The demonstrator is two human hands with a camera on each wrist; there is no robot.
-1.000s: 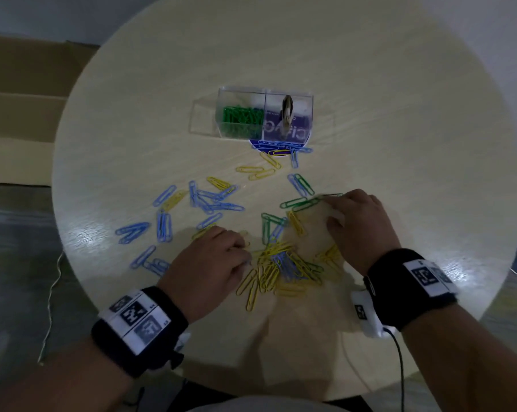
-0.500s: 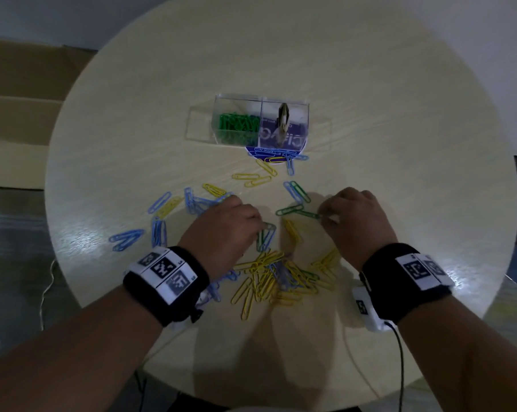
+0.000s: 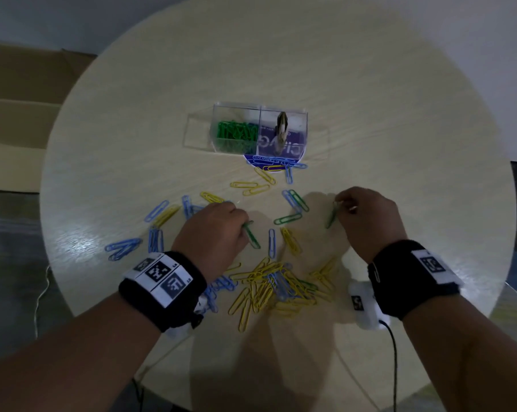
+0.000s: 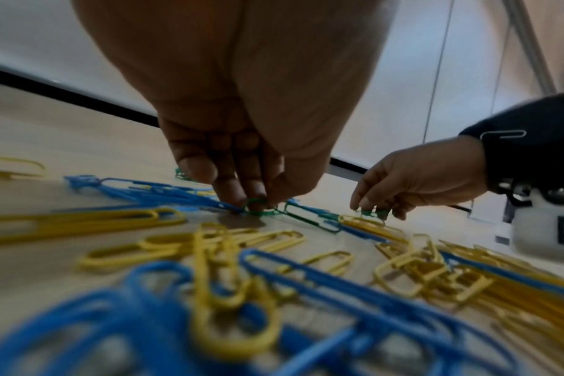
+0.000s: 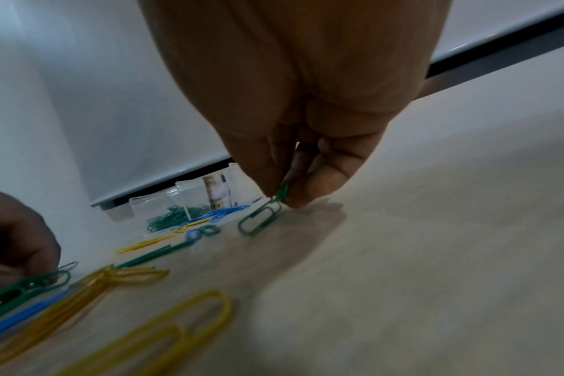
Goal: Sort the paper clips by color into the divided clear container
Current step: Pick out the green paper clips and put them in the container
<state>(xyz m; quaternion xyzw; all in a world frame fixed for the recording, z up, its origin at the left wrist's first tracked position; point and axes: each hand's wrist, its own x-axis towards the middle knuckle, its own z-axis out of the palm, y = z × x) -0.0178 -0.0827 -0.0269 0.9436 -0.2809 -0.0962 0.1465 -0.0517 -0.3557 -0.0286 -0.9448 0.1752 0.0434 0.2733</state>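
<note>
Left hand [image 3: 212, 233]: pinching green clip [image 3: 251, 236] on counter [image 3: 400, 144]
Right hand [image 3: 370, 221]: pinching second green clip [image 3: 331, 217]
Handling: light, springy wire, slippery; best nipped at one end

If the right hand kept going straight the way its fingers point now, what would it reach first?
The right hand pinches a green paper clip, fingers aimed down and toward the table's far side. It would likely meet bare table first; the clear container lies further on, left of that line, though depth is unclear.

Round table [image 3: 370, 99] — pale wood-grain laminate, faintly glossy. Container [image 3: 260, 133] — clear hard plastic. Paper clips [image 3: 251, 295] — smooth coloured coating. Wristbands [image 3: 162, 288] — black matt cloth.
</note>
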